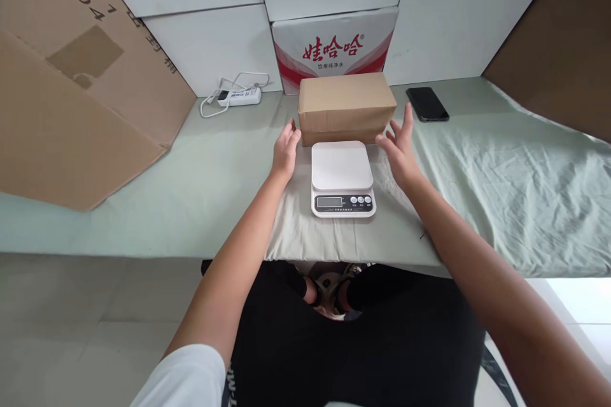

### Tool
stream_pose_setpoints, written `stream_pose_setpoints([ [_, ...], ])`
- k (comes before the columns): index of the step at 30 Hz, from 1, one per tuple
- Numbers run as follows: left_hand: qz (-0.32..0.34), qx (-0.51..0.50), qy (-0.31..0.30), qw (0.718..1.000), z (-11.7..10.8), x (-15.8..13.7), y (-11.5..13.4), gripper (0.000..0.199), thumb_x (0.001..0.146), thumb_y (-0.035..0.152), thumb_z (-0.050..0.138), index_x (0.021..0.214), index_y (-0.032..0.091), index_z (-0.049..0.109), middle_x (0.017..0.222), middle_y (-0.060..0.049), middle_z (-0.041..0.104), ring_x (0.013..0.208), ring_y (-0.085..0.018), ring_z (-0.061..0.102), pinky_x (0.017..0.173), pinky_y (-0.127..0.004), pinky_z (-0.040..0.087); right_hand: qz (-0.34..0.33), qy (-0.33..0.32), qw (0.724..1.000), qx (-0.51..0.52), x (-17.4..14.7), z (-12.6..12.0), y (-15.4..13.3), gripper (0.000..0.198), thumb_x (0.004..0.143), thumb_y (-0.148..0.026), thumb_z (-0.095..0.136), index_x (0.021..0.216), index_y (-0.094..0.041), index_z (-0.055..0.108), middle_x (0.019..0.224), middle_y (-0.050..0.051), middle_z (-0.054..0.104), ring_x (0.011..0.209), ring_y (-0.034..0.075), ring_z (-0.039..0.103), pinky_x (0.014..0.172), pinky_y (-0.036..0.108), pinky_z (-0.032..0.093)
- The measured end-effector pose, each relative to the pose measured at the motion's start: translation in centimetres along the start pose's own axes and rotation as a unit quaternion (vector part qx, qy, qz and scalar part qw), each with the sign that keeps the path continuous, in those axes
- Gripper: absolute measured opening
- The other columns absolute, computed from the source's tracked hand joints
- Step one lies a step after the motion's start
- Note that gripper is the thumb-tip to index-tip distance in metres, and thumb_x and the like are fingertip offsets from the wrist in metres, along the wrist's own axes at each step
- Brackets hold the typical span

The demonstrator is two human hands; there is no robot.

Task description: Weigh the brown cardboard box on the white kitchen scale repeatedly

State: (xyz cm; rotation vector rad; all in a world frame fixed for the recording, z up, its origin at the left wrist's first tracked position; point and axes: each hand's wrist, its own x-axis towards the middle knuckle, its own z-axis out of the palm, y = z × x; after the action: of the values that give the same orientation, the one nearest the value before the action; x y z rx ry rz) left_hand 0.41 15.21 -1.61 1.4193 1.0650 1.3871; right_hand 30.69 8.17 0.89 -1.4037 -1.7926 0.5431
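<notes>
Head view, items listed by position from the scale.

Scale: one, white, on pale green cloth; display and buttons along its near edge.

Brown box: one, directly behind the scale, long axis left to right, across the scale's back edge.

Left hand: off the scale's back left corner, at the box's left end; fingers slightly bent, gripping nothing visible; contact cannot be told.

Right hand: off the scale's back right corner; thumb and fingers spread wide, thumb by the box's lower right corner.

Chief relation: box between the hands, an end toward each, neither hand clearly nearer.

Phone: behind and right of the scale.

Printed carton: farther behind the scale, past the box.
</notes>
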Motion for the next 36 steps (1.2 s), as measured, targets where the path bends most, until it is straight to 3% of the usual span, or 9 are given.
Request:
stream_pose_setpoints([
  [3,-0.007,0.0,0.03,1.0,-0.4,0.4,-0.9,0.107,0.083,0.092,0.067,0.166,0.027,0.054,0.187,-0.011,0.043,0.179,-0.034,0.034,0.148,-0.053,0.03,0.049,-0.081,0.996,0.009,-4.8,-0.6,-1.0,0.137,0.089,-0.092,0.058,0.181,-0.033,-0.025,0.197,0.005,-0.009,0.184,0.037,-0.001,0.148,0.069,0.015],
  [7,0.003,0.01,0.024,1.0,-0.7,0.8,-1.6,0.111,0.083,0.096,0.064,0.17,0.028,0.049,0.188,-0.01,0.04,0.179,-0.033,0.033,0.148,-0.048,0.03,0.073,-0.115,0.987,-0.083,-8.0,-0.3,-2.3,0.141,0.085,-0.076,0.074,0.184,-0.026,-0.013,0.197,0.013,0.0,0.182,0.047,-0.009,0.146,0.077,0.005],
  [13,0.008,0.021,0.024,0.999,-1.3,0.8,-1.9,0.109,0.085,0.098,0.061,0.171,0.031,0.048,0.189,-0.007,0.041,0.179,-0.033,0.033,0.148,-0.05,0.029,0.122,-0.117,0.98,-0.107,-6.9,0.5,-2.7,0.14,0.081,-0.065,0.081,0.185,-0.028,-0.006,0.196,0.014,0.005,0.182,0.051,-0.001,0.147,0.077,0.003],
  [21,0.014,0.004,0.018,1.0,-1.1,0.9,-1.8,0.112,0.078,0.099,0.067,0.167,0.032,0.055,0.187,-0.007,0.043,0.179,-0.034,0.032,0.148,-0.05,0.029,0.141,-0.156,0.967,-0.146,-6.2,0.7,-3.3,0.143,0.074,-0.066,0.082,0.185,-0.027,0.001,0.196,0.013,0.008,0.182,0.051,-0.003,0.145,0.081,-0.002],
  [25,0.005,-0.001,0.03,1.0,-1.0,0.7,-1.6,0.112,0.076,0.1,0.067,0.164,0.031,0.057,0.187,-0.007,0.044,0.178,-0.034,0.035,0.148,-0.05,0.03,0.19,-0.144,0.97,-0.053,-5.6,-1.0,-3.3,0.144,0.078,-0.076,0.073,0.185,-0.024,-0.008,0.197,0.01,0.004,0.183,0.044,0.002,0.15,0.069,0.012],
  [28,0.008,0.0,0.019,1.0,-0.9,0.8,-1.5,0.113,0.076,0.1,0.066,0.164,0.029,0.057,0.187,-0.009,0.044,0.178,-0.035,0.035,0.148,-0.049,0.03,0.213,-0.059,0.974,0.057,-3.6,-2.1,-2.2,0.129,0.089,-0.076,0.061,0.184,-0.03,-0.012,0.197,0.007,0.008,0.184,0.037,0.01,0.146,0.066,0.028],
  [30,0.008,0.003,0.01,1.0,-0.7,0.7,-1.3,0.111,0.078,0.098,0.066,0.163,0.028,0.057,0.186,-0.009,0.045,0.178,-0.035,0.035,0.148,-0.049,0.031,0.204,0.007,0.974,0.101,-1.2,-2.0,-1.1,0.123,0.09,-0.073,0.064,0.184,-0.034,-0.006,0.196,0.008,0.018,0.183,0.039,0.016,0.143,0.069,0.034],
  [32,0.01,0.006,0.006,1.0,-0.4,0.6,-0.9,0.105,0.081,0.097,0.065,0.161,0.029,0.059,0.184,-0.008,0.049,0.178,-0.035,0.037,0.147,-0.049,0.032,0.173,0.048,0.974,0.138,1.7,-1.1,0.0,0.114,0.091,-0.076,0.065,0.182,-0.04,0.007,0.192,0.008,0.031,0.18,0.041,0.026,0.14,0.071,0.038],
  [36,0.036,0.017,-0.025,0.999,0.2,-0.1,0.3,0.088,0.089,0.094,0.059,0.15,0.031,0.068,0.169,-0.006,0.067,0.174,-0.035,0.044,0.143,-0.047,0.04,0.025,0.073,0.976,0.205,5.9,1.8,2.0,0.097,0.087,-0.086,0.069,0.169,-0.044,0.038,0.173,0.006,0.057,0.165,0.039,0.051,0.138,0.063,0.047],
])
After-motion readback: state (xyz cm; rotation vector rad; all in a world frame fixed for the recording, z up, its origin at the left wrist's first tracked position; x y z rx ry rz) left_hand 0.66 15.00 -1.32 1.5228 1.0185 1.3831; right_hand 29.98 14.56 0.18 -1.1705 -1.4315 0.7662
